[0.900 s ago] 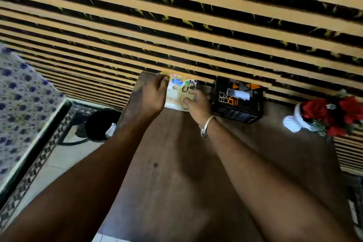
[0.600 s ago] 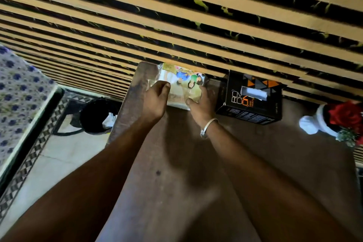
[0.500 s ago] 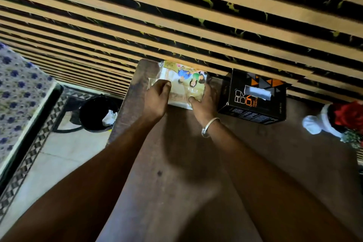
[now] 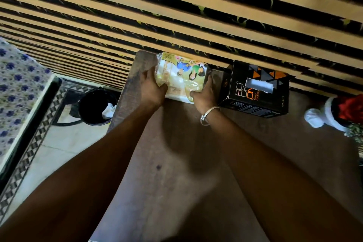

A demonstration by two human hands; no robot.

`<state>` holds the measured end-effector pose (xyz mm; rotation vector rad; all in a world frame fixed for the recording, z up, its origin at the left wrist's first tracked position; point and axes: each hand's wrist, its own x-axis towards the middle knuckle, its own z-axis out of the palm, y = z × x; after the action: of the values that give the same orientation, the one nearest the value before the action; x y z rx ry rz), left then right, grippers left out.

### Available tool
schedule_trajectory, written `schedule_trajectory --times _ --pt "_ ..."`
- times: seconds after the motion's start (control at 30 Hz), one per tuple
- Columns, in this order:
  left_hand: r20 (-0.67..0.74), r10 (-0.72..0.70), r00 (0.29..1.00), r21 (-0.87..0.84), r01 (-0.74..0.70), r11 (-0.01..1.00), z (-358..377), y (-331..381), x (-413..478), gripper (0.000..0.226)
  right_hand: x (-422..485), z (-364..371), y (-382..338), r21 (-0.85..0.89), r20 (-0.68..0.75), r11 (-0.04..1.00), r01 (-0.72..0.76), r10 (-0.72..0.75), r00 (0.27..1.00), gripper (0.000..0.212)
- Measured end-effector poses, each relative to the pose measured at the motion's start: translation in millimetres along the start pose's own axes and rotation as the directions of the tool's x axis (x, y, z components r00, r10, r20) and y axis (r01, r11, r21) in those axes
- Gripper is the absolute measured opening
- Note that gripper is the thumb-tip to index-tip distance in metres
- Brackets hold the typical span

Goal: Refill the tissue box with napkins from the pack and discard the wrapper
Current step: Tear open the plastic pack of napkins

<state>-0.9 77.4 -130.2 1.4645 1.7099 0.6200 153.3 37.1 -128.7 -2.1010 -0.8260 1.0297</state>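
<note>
— Pack position, please. Where does the napkin pack (image 4: pixel 181 76) sit, and why there?

— It lies flat on the counter (image 4: pixel 176 163) at the far edge, against the striped wall, just left of the tissue box (image 4: pixel 255 92). I judge that this keeps the transfer short: the box slot faces up, with a white tissue showing in it.

— State of each grip?

— My left hand (image 4: pixel 152 88) is closed around the pack's left end, thumb on the near edge. My right hand (image 4: pixel 204 94) is closed on the right end, fingers wrapped over the far corner beside the box. Both hold the wrapper itself; the film looks unbroken, though glare hides part of it.

— Why two opposed holds?

— Thin film tears best when pulled apart from both ends, and the counter braces the pack underneath.

— Disposal point?

— A dark bin (image 4: pixel 96 107) stands on the floor just left of the counter, on my left-hand side, so the empty wrapper can drop there.
</note>
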Motion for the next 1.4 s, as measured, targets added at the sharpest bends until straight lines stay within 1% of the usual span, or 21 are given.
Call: schedule_trajectory --times 0.1,0.13,0.2,0.27,0.37,0.5,0.57,0.63,0.77,0.9,0.93,0.97,1.0,1.07,1.1,1.13,1.17,1.23,1.27,1.33,1.4 --pt "0.045 -0.078 0.996 -0.107 0.082 0.991 1.6 -1.4 1.8 0.079 5.7 2.6 2.5 -0.027 -0.001 1.000 -0.010 0.010 1.000 0.108" --pt "0.050 -0.109 0.993 -0.134 0.114 0.984 1.1 -3.7 3.5 0.078 7.6 4.4 6.1 -0.040 -0.006 0.999 -0.009 0.009 1.000 0.108" --pt "0.070 -0.147 0.987 -0.157 0.157 0.975 -3.7 -4.3 3.4 0.066 9.4 6.5 13.1 -0.044 -0.001 0.999 0.004 -0.004 1.000 0.099" --pt "0.096 -0.147 0.984 -0.172 0.162 0.972 -11.4 -7.9 -1.1 0.054 -0.3 3.7 13.3 -0.036 0.002 0.998 0.044 -0.044 0.999 0.093" --pt "0.109 -0.128 0.986 -0.215 0.149 0.965 -29.3 -12.1 -25.0 0.051 -24.4 2.9 23.3 0.018 0.025 0.996 0.088 -0.088 0.996 0.082" --pt "0.061 -0.073 0.996 -0.283 0.087 0.955 -53.0 -13.0 -78.6 0.041 -72.0 6.9 44.5 0.122 0.050 0.986 0.113 -0.120 0.991 0.088" --pt "0.011 -0.061 0.998 -0.243 0.061 0.968 -61.8 -20.6 -107.8 0.040 -104.3 6.1 49.5 0.124 0.068 0.986 0.112 -0.121 0.990 0.090" --pt "-0.007 -0.076 0.997 -0.206 0.073 0.976 -66.9 -35.7 -130.8 0.043 -135.1 6.0 58.3 0.111 0.087 0.989 0.102 -0.112 0.990 0.090" --pt "0.031 -0.112 0.993 -0.161 0.116 0.980 -65.9 -67.5 -160.7 0.048 -178.6 11.4 85.9 0.065 0.088 0.994 0.088 -0.093 0.992 0.091" --pt "0.047 -0.127 0.991 -0.114 0.132 0.985 -60.5 -81.4 -167.4 0.050 -192.2 10.1 97.2 -0.017 0.111 0.997 0.074 -0.071 0.991 0.091" --pt "0.038 -0.123 0.992 -0.085 0.126 0.988 -59.3 -82.0 -166.8 0.051 -192.1 9.0 98.2 -0.030 0.111 0.997 0.077 -0.073 0.991 0.093" --pt "0.019 -0.107 0.994 -0.015 0.108 0.994 -58.1 -81.1 -165.4 0.053 -189.5 8.4 98.8 -0.042 0.101 0.996 0.084 -0.080 0.992 0.099" --pt "-0.013 -0.064 0.998 0.102 0.065 0.993 -57.6 -80.0 -165.6 0.056 -188.3 7.2 98.8 -0.083 0.074 0.991 0.106 -0.100 0.992 0.105" --pt "-0.063 0.076 0.995 0.360 -0.049 0.932 -58.0 -76.2 -170.0 0.064 -186.8 3.2 97.5 -0.255 0.004 0.947 0.194 -0.199 0.980 0.110" --pt "-0.042 0.148 0.988 0.436 -0.116 0.892 -56.7 -73.7 -172.5 0.067 -186.1 0.2 95.8 -0.352 -0.005 0.900 0.258 -0.278 0.961 0.107" --pt "0.014 0.191 0.981 0.480 -0.174 0.860 -54.3 -70.8 -175.0 0.067 -185.4 -2.9 94.0 -0.446 0.024 0.832 0.330 -0.358 0.934 0.100" --pt "0.089 0.201 0.976 0.506 -0.218 0.834 -50.9 -68.1 -177.3 0.068 -184.5 -5.8 91.7 -0.526 0.093 0.747 0.406 -0.424 0.901 0.089" --pt "0.232 0.129 0.964 0.572 -0.242 0.783 -43.3 -62.7 -178.7 0.073 -180.6 -6.6 88.7 -0.611 0.279 0.611 0.504 -0.430 0.859 0.071" --pt "0.270 0.086 0.959 0.611 -0.240 0.754 -40.2 -59.3 -177.3 0.073 -178.5 -6.6 85.9 -0.622 0.343 0.584 0.521 -0.396 0.852 0.066" --pt "0.292 0.035 0.956 0.664 -0.229 0.712 -36.9 -51.7 -170.9 0.069 -173.9 -5.4 79.5 -0.620 0.398 0.567 0.543 -0.368 0.840 0.060" --pt "0.295 0.013 0.955 0.685 -0.221 0.694 -34.6 -43.2 -162.8 0.062 -170.0 -5.0 74.9 -0.635 0.432 0.519 0.573 -0.376 0.820 0.058"
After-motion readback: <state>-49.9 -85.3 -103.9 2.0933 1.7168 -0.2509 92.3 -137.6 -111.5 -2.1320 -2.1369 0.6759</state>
